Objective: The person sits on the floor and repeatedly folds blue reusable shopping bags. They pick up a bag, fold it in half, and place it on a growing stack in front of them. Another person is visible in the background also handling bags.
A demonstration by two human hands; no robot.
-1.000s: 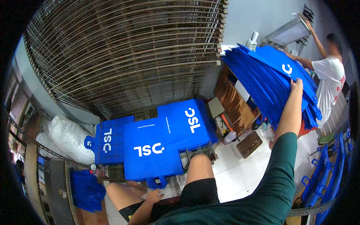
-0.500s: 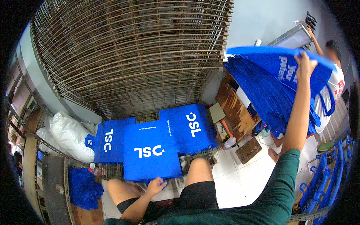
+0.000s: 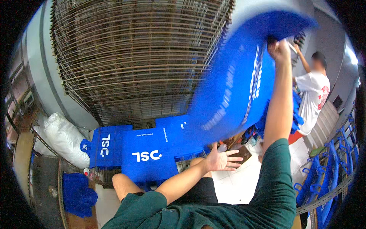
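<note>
My raised right hand is closed on the upper edge of a blue fabric bag with white print. The bag hangs in a curve to the left, smeared by motion, and its lower part overlaps the bags on the rack. My left hand is open, palm showing and fingers spread, just below that bag and above my right knee. In front of me, printed blue bags lie flat on a low wire shelf: one at the left, one in the middle, and one partly covered at the right.
A tall rack of stacked wire shelves rises behind the bags. White plastic sacks stand at the left, above a pile of blue fabric. At the right, a person in a white shirt stands near hanging blue bags.
My right hand has lifted the bag off the stack at the right and swung it leftward. My left hand has moved right from the middle bag's near edge and spread its fingers.
</note>
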